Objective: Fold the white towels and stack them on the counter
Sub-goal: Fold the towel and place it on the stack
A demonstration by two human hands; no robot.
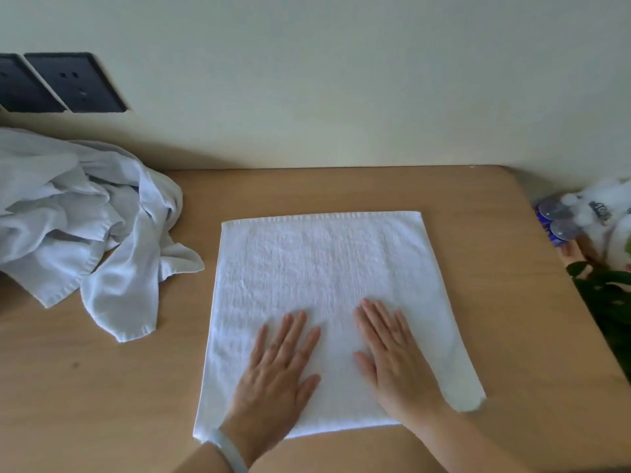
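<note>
- White terry towel [324, 285] lies flat in the head view, near the front edge of the counter [102, 387] and about midway between its left and right edges.
- Your left hand [276, 373] and right hand [392, 353] both rest palm-down on the towel's near half, fingers straight and spread, gripping nothing.
- You appear to be smoothing it. Whether it is already folded once cannot be told, and no finished stack shows.
- The next move probably calls for pinching two corners and carrying one edge over to the opposite one, hems aligned.
- A crumpled heap of towels [85, 216] sits at the counter's left edge, one tail near the flat towel but apart from it.
- A wrapped pack [580, 216] and plant leaves [604, 288] sit at the right edge, so stacking room is tight on both sides.
</note>
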